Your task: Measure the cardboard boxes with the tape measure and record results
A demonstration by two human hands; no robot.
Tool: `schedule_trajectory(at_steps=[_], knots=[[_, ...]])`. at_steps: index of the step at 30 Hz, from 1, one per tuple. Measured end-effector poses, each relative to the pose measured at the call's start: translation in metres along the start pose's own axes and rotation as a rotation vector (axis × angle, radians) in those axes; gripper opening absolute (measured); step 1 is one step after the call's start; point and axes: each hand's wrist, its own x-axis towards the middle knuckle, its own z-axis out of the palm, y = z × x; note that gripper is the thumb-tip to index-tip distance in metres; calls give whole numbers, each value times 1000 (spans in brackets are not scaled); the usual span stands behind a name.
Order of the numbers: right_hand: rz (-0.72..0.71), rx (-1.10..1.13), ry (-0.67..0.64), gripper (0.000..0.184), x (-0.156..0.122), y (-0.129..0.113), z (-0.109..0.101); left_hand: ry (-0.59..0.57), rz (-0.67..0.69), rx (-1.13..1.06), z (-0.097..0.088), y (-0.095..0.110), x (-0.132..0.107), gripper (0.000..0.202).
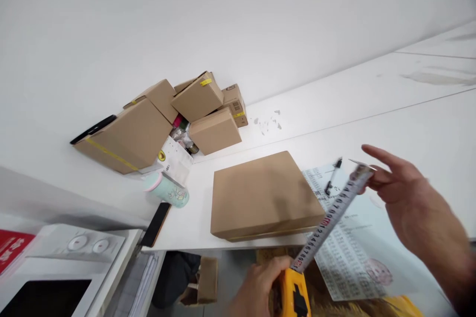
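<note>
My left hand [256, 285] is wrapped round the yellow and black case of a tape measure [293, 292] at the bottom of the view. Its printed metal blade [327, 223] runs out up and to the right. At the blade's hooked end, my right hand [412, 203] pinches the tape between thumb and fingers, with one finger stretched out. Left of the blade lies a closed brown cardboard box [260, 193] on the white table. Under the tape is a printed sheet [353, 252] with a red stamp, and a black and clear pen [333, 176] rests on it.
Several cardboard boxes [130, 133] are stacked against the wall. A mint tumbler [169, 190] and a dark phone-like slab [156, 224] lie near the table's left edge. A white appliance with dials [74, 257] stands at lower left. An open carton [207, 280] sits below the table.
</note>
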Motion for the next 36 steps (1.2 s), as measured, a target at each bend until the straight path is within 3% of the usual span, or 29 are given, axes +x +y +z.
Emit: schedule_trajectory(at_steps=[3, 6, 8, 11, 13, 15, 18, 20, 22, 24, 27, 32, 36], knots=[[222, 357, 120, 29, 4, -6, -21, -96, 11, 138, -2, 20, 4, 66], [263, 494, 178, 24, -6, -14, -28, -145, 101, 164, -3, 22, 11, 76], [162, 466, 103, 20, -14, -22, -28, -117, 130, 144, -2, 16, 13, 102], [-101, 301, -143, 27, -26, -38, -19, -12, 178, 67, 6, 12, 13, 132], [-269, 223, -279, 31, -34, -46, -9, 76, 258, -2, 13, 18, 12, 138], [-364, 151, -296, 32, -39, -43, 0, 204, 308, -50, 18, 31, 12, 133], [-376, 2, -151, 31, -34, -9, 3, 445, 354, 10, 16, 50, 21, 107], [-302, -219, -56, 23, -19, 31, 1, 617, 434, 162, 9, 58, 36, 84], [-224, -505, -47, 20, 2, 76, 0, 763, 505, 355, -3, 58, 58, 68], [-202, -782, -204, 29, 23, 118, 3, 855, 516, 528, -14, 53, 80, 61], [-329, -1010, -471, 45, 46, 160, 15, 912, 474, 712, -26, 42, 106, 51], [-475, -982, -630, 31, 56, 179, 39, 911, 415, 810, -37, 34, 127, 44], [-522, -910, -671, 24, 60, 181, 41, 908, 386, 817, -44, 36, 143, 46]])
